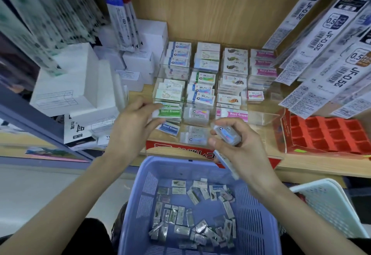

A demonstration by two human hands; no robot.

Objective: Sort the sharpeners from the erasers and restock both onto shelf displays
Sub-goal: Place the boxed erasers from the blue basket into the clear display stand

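Basket [140,184] rim near shelf [301,164] edge

A single head-worn wide-angle view looks forward and steeply down, close over the purple basket [251,224], facing the wooden shelf [313,166] and its back panel.
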